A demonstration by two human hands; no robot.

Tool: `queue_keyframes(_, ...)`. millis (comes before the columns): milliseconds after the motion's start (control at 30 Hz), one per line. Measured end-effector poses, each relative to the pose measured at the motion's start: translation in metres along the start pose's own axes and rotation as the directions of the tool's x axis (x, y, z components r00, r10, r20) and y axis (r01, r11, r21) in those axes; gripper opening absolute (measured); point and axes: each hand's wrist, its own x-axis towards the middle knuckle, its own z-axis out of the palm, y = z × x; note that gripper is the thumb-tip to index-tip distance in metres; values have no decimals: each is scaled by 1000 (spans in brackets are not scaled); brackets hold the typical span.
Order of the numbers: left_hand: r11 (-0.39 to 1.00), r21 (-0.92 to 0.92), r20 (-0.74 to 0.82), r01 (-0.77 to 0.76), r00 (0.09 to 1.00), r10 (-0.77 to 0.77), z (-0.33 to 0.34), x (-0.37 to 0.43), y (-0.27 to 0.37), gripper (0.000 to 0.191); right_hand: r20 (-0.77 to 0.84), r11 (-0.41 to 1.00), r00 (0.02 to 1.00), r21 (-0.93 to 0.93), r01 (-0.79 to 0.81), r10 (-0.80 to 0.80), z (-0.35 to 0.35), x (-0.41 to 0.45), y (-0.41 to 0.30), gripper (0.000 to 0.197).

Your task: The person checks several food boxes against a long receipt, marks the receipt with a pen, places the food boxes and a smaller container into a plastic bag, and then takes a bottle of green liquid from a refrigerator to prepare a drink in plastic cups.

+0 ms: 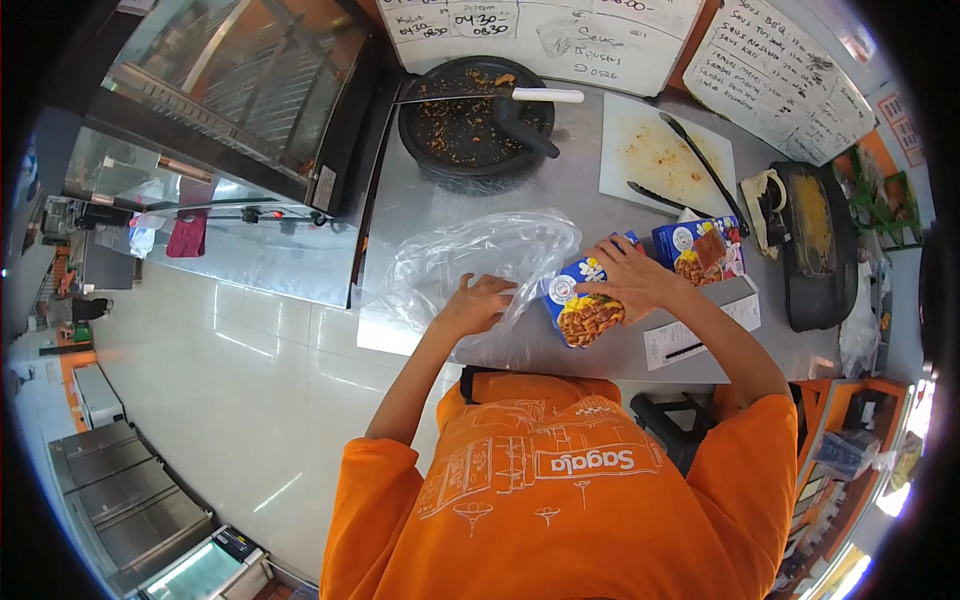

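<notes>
A clear plastic bag [480, 247] lies spread on the steel counter. My left hand [480, 304] rests at the bag's near edge with its fingers apart; whether it pinches the film is unclear. My right hand [630, 277] is spread over the top of a blue printed food box [589, 307] and grips it at the bag's right side. Another blue food box [699, 251] stands just beyond my right hand. Near my right forearm a paper slip [701, 330] lies with a black pen [684, 350] on it.
At the back are a round black pan [450, 157] with crumbs, a white-handled knife [547, 95] across it, and a white cutting board [637, 150] with black tongs [701, 161]. A glass display warmer [225, 97] stands left, a black tray [832, 262] right.
</notes>
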Motion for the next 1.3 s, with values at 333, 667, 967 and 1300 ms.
queue_keyframes(333,855,50,-665,517,656,-358,-38,-56,24,12,65,991,998,134,17,-26,-76,-37,-30,81)
queue_keyframes(667,630,-435,-457,643,446,-770,-16,-94,-41,42,-211,896,942,311,317,-260,-113,97,-72,79)
queue_keyframes(967,632,-764,-403,130,669,-625,53,-117,-107,56,-441,883,890,365,295,-115,8,214,-67,78)
queue_keyframes(1300,776,-567,-641,277,443,-627,-43,-140,-53,68,66,937,954,180,-300,292,-22,186,-32,84)
